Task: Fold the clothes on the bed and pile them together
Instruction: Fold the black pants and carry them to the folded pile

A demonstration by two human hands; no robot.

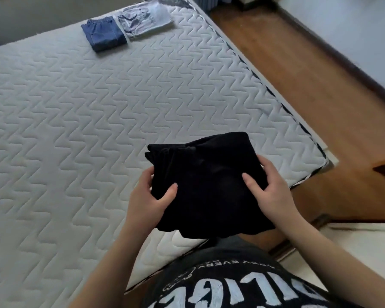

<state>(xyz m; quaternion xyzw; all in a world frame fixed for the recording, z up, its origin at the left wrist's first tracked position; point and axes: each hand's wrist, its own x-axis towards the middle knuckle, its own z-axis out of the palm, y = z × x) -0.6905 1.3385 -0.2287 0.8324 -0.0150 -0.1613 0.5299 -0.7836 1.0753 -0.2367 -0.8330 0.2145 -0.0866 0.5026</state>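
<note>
A folded black garment is held up above the near right corner of the mattress. My left hand grips its left edge, thumb on top. My right hand grips its right edge, thumb pressed on the cloth. At the far end of the mattress lie a folded dark blue denim piece and, touching it on the right, a folded light grey-white garment.
The quilted white mattress fills the left and middle. Wooden floor runs along its right side up to a wall with a dark skirting board. A white surface sits at the lower right. My black printed shirt shows at the bottom.
</note>
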